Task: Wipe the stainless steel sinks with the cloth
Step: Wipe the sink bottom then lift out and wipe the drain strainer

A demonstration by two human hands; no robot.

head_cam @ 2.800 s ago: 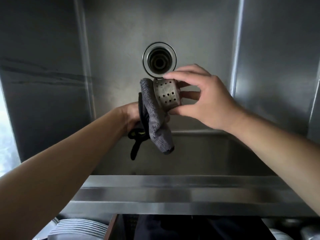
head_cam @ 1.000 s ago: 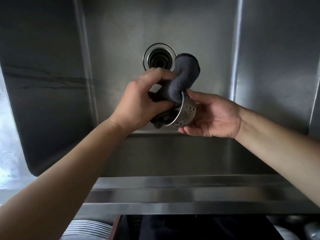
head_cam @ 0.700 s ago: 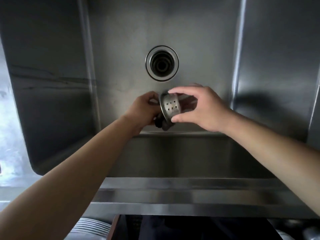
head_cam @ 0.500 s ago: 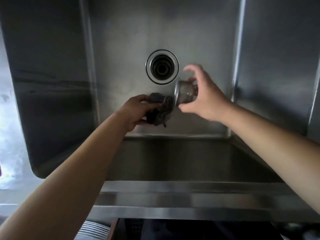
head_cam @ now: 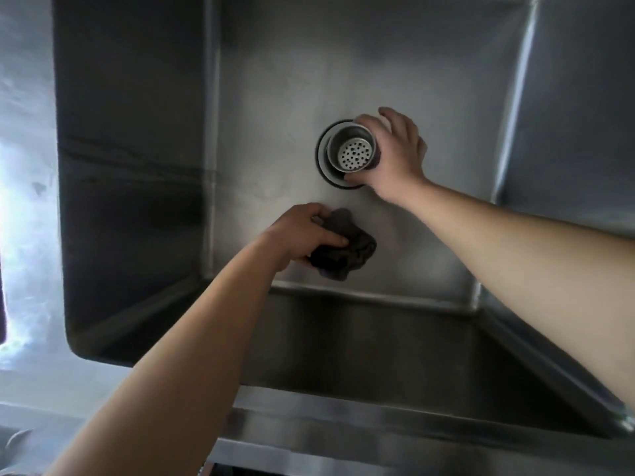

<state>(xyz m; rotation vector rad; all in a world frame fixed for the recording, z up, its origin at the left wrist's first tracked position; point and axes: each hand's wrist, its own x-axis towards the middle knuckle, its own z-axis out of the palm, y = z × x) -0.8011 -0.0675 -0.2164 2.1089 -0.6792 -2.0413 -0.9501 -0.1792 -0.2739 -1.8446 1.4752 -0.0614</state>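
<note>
I have the right hand (head_cam: 395, 156) clenched around the strainer (head_cam: 352, 151), tilted just over the drain (head_cam: 331, 156), while nearer me the left hand (head_cam: 299, 235) grips the cloth (head_cam: 347, 250) bunched on the sink (head_cam: 275, 97) floor, so it wipes next.

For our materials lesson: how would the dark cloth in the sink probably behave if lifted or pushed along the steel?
The cloth is crumpled in the left hand, so it is probably floppy. Bunched so small, it seems light. On the sink floor it would likely drag, not roll.
</note>
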